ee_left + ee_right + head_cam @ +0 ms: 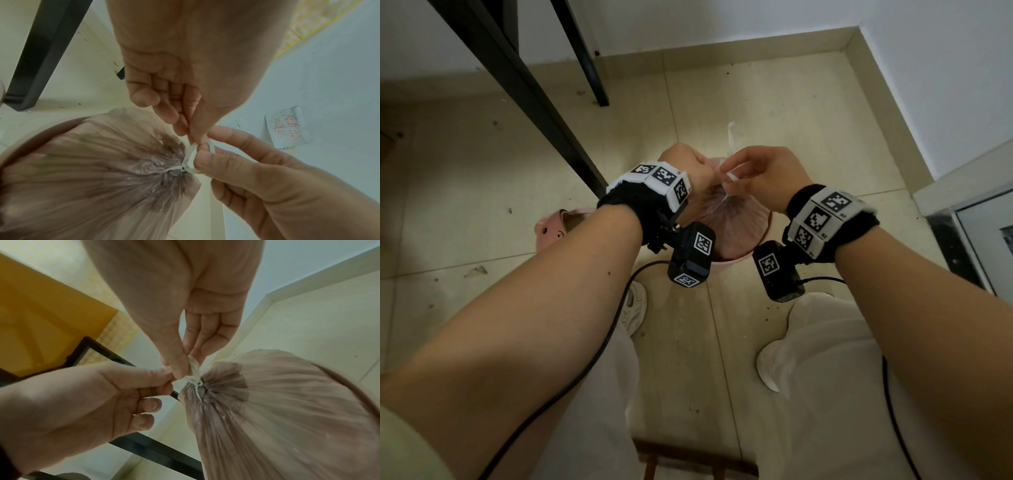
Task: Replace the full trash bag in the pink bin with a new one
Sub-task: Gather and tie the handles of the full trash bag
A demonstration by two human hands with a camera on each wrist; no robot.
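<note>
The pink bin (726, 263) stands on the floor between my feet, and the full translucent pinkish trash bag (729, 219) inside it is gathered shut at the top. A white drawstring (190, 155) is knotted round the bag's neck. My left hand (709, 171) pinches the drawstring just above the knot, thumb against fingers (193, 138). My right hand (727, 173) pinches the drawstring's loop (194, 368) from the other side. The two hands' fingertips touch over the bag (277, 402). A pale plastic strip (732, 137) trails beyond the hands.
Black table legs (517, 85) slant down at the left, close to the bin. A pink slipper (554, 226) lies left of it. A white cabinet (979, 222) stands at the right, by the wall corner. A wooden stool (688, 459) is behind my feet. A handwritten note (287, 128) hangs on the wall.
</note>
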